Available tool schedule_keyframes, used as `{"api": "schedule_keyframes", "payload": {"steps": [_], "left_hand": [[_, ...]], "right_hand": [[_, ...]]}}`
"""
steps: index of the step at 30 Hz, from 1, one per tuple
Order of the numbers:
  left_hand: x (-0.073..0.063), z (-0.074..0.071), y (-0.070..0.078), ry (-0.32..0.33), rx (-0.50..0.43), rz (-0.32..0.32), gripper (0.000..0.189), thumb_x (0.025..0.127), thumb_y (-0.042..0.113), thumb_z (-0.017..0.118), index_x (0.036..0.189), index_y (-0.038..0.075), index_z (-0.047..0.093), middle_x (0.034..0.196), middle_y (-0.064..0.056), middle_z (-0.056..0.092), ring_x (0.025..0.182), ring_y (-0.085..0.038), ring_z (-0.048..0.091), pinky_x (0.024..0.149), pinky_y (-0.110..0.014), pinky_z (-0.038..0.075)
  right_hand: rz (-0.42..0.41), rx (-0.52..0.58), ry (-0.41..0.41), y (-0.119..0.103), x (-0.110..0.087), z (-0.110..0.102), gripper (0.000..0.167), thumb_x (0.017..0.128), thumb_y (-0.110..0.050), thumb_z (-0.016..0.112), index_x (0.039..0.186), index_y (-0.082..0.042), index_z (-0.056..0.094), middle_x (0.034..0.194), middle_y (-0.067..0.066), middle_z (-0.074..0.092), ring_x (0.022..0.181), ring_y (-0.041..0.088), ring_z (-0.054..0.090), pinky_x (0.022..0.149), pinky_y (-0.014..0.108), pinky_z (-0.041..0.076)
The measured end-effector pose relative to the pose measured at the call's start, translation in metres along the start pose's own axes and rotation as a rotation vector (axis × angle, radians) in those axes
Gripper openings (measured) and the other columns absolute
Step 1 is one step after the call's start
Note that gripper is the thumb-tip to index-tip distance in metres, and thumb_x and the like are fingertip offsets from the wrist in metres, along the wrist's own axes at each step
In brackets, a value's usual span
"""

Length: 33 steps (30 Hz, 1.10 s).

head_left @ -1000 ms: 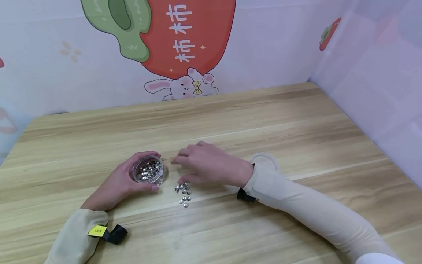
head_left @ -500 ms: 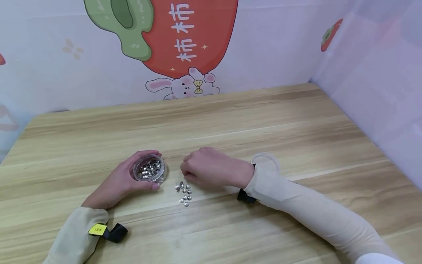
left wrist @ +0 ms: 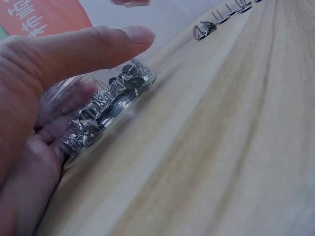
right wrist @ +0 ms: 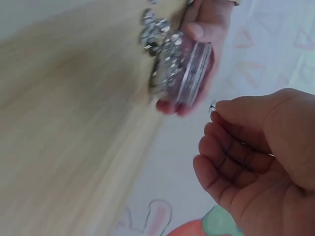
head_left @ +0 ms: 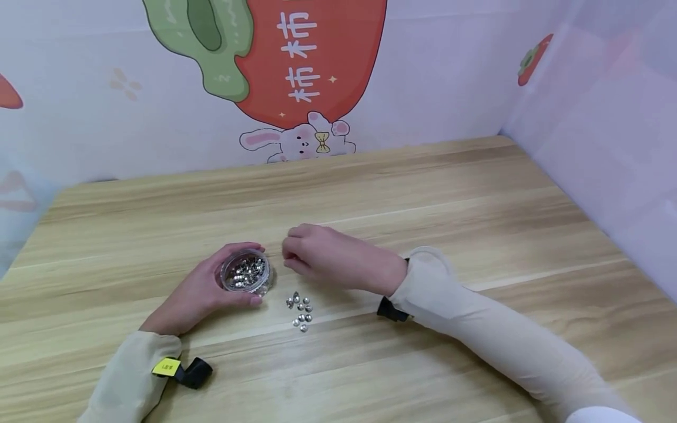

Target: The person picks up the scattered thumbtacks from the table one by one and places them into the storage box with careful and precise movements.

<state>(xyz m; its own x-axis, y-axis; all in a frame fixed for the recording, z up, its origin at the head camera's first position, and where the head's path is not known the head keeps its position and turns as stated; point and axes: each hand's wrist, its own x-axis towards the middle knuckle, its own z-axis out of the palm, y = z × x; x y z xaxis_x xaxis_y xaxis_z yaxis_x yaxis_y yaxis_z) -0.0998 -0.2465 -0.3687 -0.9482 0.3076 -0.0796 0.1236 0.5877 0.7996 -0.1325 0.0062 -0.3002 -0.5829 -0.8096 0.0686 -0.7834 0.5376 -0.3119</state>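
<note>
My left hand (head_left: pixel 201 288) curls around a clear round jar (head_left: pixel 267 275) standing on the table, with the thumb along the near side. Silver thumbtacks (left wrist: pixel 101 105) fill the lower part of the jar. To its right, my right hand (head_left: pixel 333 258) is raised over the table, thumb and forefinger pinching a single thumbtack (right wrist: pixel 212 106). The other right fingers are curled in towards the palm. Several loose thumbtacks (head_left: pixel 302 318) lie in a small cluster on the wood, between the hands and nearer the body; some show points up in the left wrist view.
A clear round lid (head_left: pixel 431 252) lies partly hidden behind the right sleeve (head_left: pixel 476 317). The wooden table (head_left: pixel 370 194) ends at a printed cloth backdrop (head_left: pixel 433 76) behind and at the right. Black straps (head_left: pixel 194 373) sit at the wrists.
The right hand went down beside the loose thumbtacks, closed its fingertips, and has lifted slightly up and left with one tack. The left hand still holds the jar; the view shifted slightly.
</note>
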Motion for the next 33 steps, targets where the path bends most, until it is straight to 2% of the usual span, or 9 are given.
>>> {"api": "schedule_keyframes", "payload": {"steps": [7, 14, 15, 17, 19, 21, 22, 28, 33], "left_hand": [[0.002, 0.002, 0.000, -0.029, -0.014, -0.041, 0.073, 0.072, 0.038, 0.085, 0.133, 0.046, 0.044, 0.135, 0.012, 0.052, 0.122, -0.018, 0.048, 0.103, -0.044, 0.034], [0.004, 0.002, 0.000, -0.029, 0.000, -0.035, 0.074, 0.071, 0.041, 0.085, 0.132, 0.047, 0.044, 0.134, 0.011, 0.053, 0.120, -0.017, 0.049, 0.103, -0.044, 0.035], [0.004, 0.002, -0.001, -0.027, 0.004, -0.032, 0.076, 0.072, 0.041, 0.085, 0.134, 0.046, 0.042, 0.136, 0.011, 0.052, 0.122, -0.018, 0.048, 0.104, -0.046, 0.034], [0.004, 0.000, -0.003, -0.035, -0.022, -0.013, 0.079, 0.074, 0.036, 0.084, 0.139, 0.043, 0.040, 0.139, 0.008, 0.051, 0.126, -0.019, 0.047, 0.106, -0.048, 0.035], [0.003, -0.001, -0.005, -0.034, -0.028, 0.003, 0.082, 0.075, 0.034, 0.084, 0.142, 0.042, 0.037, 0.142, 0.007, 0.049, 0.131, -0.020, 0.044, 0.107, -0.049, 0.033], [0.002, -0.002, -0.006, -0.036, -0.039, 0.021, 0.084, 0.076, 0.032, 0.083, 0.144, 0.040, 0.035, 0.144, 0.006, 0.048, 0.134, -0.020, 0.042, 0.108, -0.050, 0.032], [0.002, -0.002, -0.006, -0.039, -0.052, 0.026, 0.083, 0.076, 0.030, 0.083, 0.144, 0.040, 0.036, 0.145, 0.006, 0.047, 0.135, -0.020, 0.041, 0.108, -0.050, 0.032], [0.002, -0.002, -0.005, -0.034, -0.044, 0.003, 0.084, 0.074, 0.034, 0.084, 0.144, 0.040, 0.037, 0.142, 0.009, 0.049, 0.133, -0.017, 0.043, 0.107, -0.050, 0.033], [0.004, 0.001, -0.003, -0.016, -0.022, -0.018, 0.086, 0.069, 0.040, 0.087, 0.140, 0.045, 0.039, 0.138, 0.012, 0.051, 0.129, -0.017, 0.047, 0.108, -0.054, 0.033]], "right_hand": [[-0.125, -0.119, 0.044, -0.025, 0.030, 0.005, 0.025, 0.101, -0.018, 0.049, 0.118, -0.008, 0.065, 0.100, -0.001, 0.064, 0.089, 0.008, 0.055, 0.083, 0.017, 0.047], [-0.106, -0.261, 0.083, -0.027, 0.032, 0.008, 0.026, 0.100, -0.026, 0.052, 0.118, -0.014, 0.066, 0.099, -0.005, 0.066, 0.090, 0.008, 0.057, 0.081, 0.023, 0.048], [-0.104, -0.272, 0.087, -0.027, 0.032, 0.008, 0.030, 0.099, -0.031, 0.055, 0.123, -0.016, 0.063, 0.108, -0.004, 0.066, 0.098, 0.010, 0.058, 0.087, 0.026, 0.047], [-0.101, -0.292, 0.092, -0.027, 0.032, 0.008, 0.051, 0.094, -0.044, 0.061, 0.138, -0.019, 0.052, 0.131, 0.000, 0.058, 0.120, 0.015, 0.052, 0.101, 0.033, 0.042], [-0.096, -0.303, 0.092, -0.026, 0.033, 0.009, 0.080, 0.086, -0.059, 0.063, 0.151, -0.024, 0.033, 0.153, 0.003, 0.038, 0.141, 0.022, 0.034, 0.114, 0.043, 0.030], [-0.090, -0.317, 0.089, -0.025, 0.034, 0.010, 0.103, 0.078, -0.072, 0.061, 0.157, -0.028, 0.011, 0.164, 0.004, 0.012, 0.151, 0.027, 0.011, 0.120, 0.052, 0.015], [-0.090, -0.321, 0.088, -0.025, 0.034, 0.010, 0.107, 0.077, -0.075, 0.059, 0.157, -0.029, 0.005, 0.165, 0.003, 0.006, 0.152, 0.027, 0.004, 0.121, 0.053, 0.011], [-0.097, -0.312, 0.051, -0.023, 0.029, 0.010, 0.106, 0.078, -0.076, 0.056, 0.157, -0.028, 0.003, 0.166, 0.003, 0.001, 0.153, 0.026, -0.003, 0.122, 0.054, 0.004], [-0.069, -0.326, 0.007, -0.008, 0.004, 0.006, 0.101, 0.080, -0.071, 0.060, 0.157, -0.028, 0.010, 0.165, 0.002, 0.009, 0.152, 0.027, 0.004, 0.121, 0.054, 0.006]]}}
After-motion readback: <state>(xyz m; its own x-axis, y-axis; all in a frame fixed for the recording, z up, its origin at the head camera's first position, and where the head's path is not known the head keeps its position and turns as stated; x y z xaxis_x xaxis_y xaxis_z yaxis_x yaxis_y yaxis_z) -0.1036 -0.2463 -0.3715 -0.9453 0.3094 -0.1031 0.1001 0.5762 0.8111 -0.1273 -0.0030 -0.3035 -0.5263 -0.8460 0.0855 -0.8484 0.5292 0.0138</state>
